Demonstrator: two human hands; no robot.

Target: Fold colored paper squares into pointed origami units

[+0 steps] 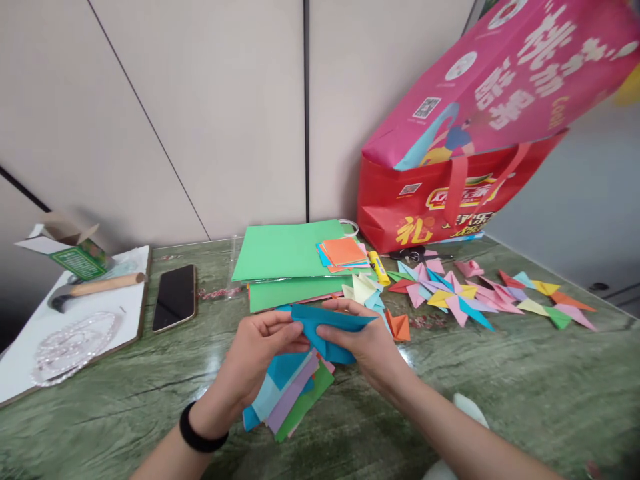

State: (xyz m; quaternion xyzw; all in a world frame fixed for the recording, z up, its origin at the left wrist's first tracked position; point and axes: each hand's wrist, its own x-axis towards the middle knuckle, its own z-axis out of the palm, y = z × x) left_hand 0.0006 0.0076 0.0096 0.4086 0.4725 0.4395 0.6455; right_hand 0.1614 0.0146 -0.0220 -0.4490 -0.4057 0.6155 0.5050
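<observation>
A folded sheet of blue paper [334, 328] is held up between both hands over the table. My left hand [267, 340], with a black band on its wrist, pinches the paper's left end between thumb and fingers. On the right side, my right hand [370, 340] grips it, thumb in front and fingers behind. Beneath the hands lies a fanned pile of coloured paper pieces [295, 393], in blue, purple and green; its upper part is partly hidden by the left hand and the blue paper.
Green paper sheets [285, 250] lie behind, with small orange squares [344, 252] and a yellow glue stick [379, 268]. Folded paper stars [453, 293] spread rightward before a red bag [390, 207]. Leftward are a phone [175, 298], a hammer [105, 285], a beaded strand [75, 343] and an open box [80, 257].
</observation>
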